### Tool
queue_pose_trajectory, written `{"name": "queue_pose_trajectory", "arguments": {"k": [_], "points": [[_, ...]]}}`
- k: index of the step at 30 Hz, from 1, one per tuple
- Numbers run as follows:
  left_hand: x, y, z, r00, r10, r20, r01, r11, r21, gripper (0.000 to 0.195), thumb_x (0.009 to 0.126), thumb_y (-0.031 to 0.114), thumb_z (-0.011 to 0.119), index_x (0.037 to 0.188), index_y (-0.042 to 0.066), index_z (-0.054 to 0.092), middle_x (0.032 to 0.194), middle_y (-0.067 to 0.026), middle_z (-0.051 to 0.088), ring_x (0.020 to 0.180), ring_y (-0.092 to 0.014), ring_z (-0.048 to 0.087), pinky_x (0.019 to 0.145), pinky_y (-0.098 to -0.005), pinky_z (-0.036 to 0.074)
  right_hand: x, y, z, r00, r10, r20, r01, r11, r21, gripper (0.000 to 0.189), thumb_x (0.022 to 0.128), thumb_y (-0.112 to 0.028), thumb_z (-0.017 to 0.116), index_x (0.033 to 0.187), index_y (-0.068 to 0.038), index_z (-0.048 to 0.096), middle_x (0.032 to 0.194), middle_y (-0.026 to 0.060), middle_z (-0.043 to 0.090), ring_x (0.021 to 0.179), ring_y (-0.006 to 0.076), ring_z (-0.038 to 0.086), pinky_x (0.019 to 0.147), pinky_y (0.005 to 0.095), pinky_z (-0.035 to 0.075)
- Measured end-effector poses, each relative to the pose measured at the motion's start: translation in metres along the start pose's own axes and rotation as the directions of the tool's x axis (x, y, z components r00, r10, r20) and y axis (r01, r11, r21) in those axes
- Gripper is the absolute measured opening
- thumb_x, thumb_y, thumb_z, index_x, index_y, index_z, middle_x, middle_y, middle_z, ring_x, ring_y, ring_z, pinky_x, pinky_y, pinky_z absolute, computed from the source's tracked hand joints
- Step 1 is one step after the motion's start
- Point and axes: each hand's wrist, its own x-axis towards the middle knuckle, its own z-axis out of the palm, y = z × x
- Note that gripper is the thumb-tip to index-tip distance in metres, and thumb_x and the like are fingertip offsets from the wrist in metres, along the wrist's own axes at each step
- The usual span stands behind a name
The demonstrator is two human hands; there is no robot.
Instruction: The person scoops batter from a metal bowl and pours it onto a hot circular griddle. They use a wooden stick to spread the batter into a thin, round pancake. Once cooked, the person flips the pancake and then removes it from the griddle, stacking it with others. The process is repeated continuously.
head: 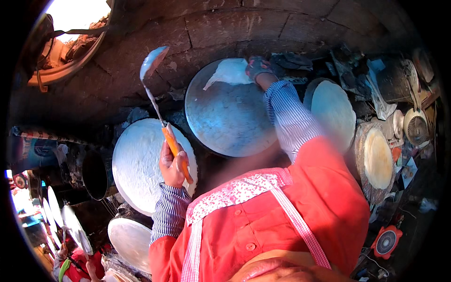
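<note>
My left hand [173,165] grips the orange handle of a metal ladle [153,63], whose white-coated bowl is raised beyond the hand. Below it lies a round griddle [141,169] covered with a white layer. My right hand [259,67], in a dark patterned glove or wrap, is at the far edge of a large round grey griddle [229,120]. It touches or adjoins a white patch [230,71] there; whether this is batter or cloth, and whether the fingers hold it, I cannot tell.
On the right are another white-covered griddle [333,109], a pale stack of flat rounds [378,158], a beige fan [416,127] and a red fan [386,242]. A white round [129,239] is at lower left. Another person in red [79,264] works beyond it. A brick wall [232,28] runs behind.
</note>
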Motion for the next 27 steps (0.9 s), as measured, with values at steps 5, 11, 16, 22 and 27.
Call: {"name": "queue_pose_trajectory", "arguments": {"k": [5,11,16,22,27], "points": [[-0.022,0.013,0.000,0.993,-0.024,-0.114,0.016,0.997,-0.070,0.050,0.076,0.011,0.058,0.119,0.000,0.037,0.071,-0.0018,0.048,0.054,-0.010,0.049,0.048,-0.0214,0.044,-0.006,-0.043,0.026,0.961,-0.242,0.136,0.248,0.968,-0.029,0.032,0.077,-0.024,0.055,0.104,-0.009,0.060,0.108,0.0152,0.058,0.100,0.0307,0.057,0.084,0.0398,0.046],[-0.047,0.030,-0.022,0.976,-0.083,-0.199,0.038,0.975,-0.218,0.045,0.077,0.011,0.060,0.116,0.005,0.040,0.088,-0.0047,0.049,0.068,-0.012,0.051,0.057,-0.0263,0.047,-0.045,-0.027,0.017,0.968,-0.251,-0.015,0.250,0.966,-0.063,0.026,0.080,-0.023,0.051,0.096,-0.005,0.060,0.098,0.0172,0.061,0.089,0.0323,0.059,0.079,0.0392,0.047],[-0.061,0.033,-0.038,0.969,-0.116,-0.219,0.043,0.949,-0.312,0.044,0.077,0.011,0.060,0.115,0.005,0.040,0.086,-0.0046,0.049,0.066,-0.012,0.050,0.054,-0.0248,0.046,-0.054,-0.045,0.035,0.961,-0.263,0.083,0.270,0.959,-0.087,0.031,0.080,-0.028,0.052,0.100,-0.006,0.059,0.101,0.0170,0.060,0.095,0.0309,0.058,0.081,0.0394,0.046],[-0.082,0.031,-0.051,0.953,-0.079,-0.293,-0.027,0.940,-0.341,0.043,0.077,0.010,0.059,0.115,0.005,0.040,0.083,-0.0044,0.048,0.064,-0.011,0.050,0.052,-0.0242,0.046,-0.031,-0.036,0.039,0.989,-0.136,0.054,0.143,0.977,-0.157,0.036,0.084,-0.031,0.045,0.113,-0.012,0.054,0.118,0.0111,0.053,0.108,0.0290,0.051,0.093,0.0401,0.039],[-0.087,0.038,-0.056,0.959,-0.069,-0.274,-0.035,0.933,-0.358,0.044,0.077,0.009,0.060,0.116,0.005,0.039,0.084,-0.0047,0.048,0.063,-0.011,0.050,0.052,-0.0238,0.046,0.038,-0.037,0.040,0.966,-0.230,0.117,0.254,0.922,-0.291,0.036,0.084,-0.031,0.044,0.114,-0.013,0.053,0.119,0.0127,0.052,0.102,0.0295,0.055,0.086,0.0385,0.044]]}}
